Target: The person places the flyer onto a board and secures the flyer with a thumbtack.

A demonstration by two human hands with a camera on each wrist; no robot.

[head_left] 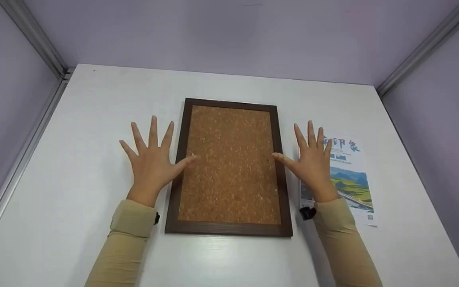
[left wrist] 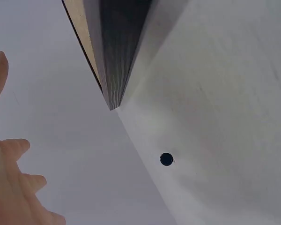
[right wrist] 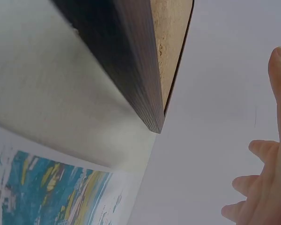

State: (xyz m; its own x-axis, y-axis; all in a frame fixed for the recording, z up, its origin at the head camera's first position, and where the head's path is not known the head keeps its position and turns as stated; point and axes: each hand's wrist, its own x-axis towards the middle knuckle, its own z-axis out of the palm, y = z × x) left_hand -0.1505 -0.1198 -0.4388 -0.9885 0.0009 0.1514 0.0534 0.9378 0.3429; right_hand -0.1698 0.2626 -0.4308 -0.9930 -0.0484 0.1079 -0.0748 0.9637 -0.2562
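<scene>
A corkboard (head_left: 229, 167) with a dark brown wooden frame lies on the white table. My left hand (head_left: 150, 165) is spread wide at its left side, the thumb over the frame's left edge in the head view. On the other side my right hand (head_left: 313, 165) has its fingers spread too, its thumb over the right edge. Both wrist views show the hands raised apart from the board, holding nothing. A printed landscape poster (head_left: 351, 179) lies right of the board, partly hidden by the right hand and forearm.
The white table (head_left: 106, 95) meets pale walls (head_left: 229, 40) at the back and sides, with metal posts (head_left: 34, 36) at the corners. A small round black spot (left wrist: 166, 159) shows on the table in the left wrist view; its kind is unclear.
</scene>
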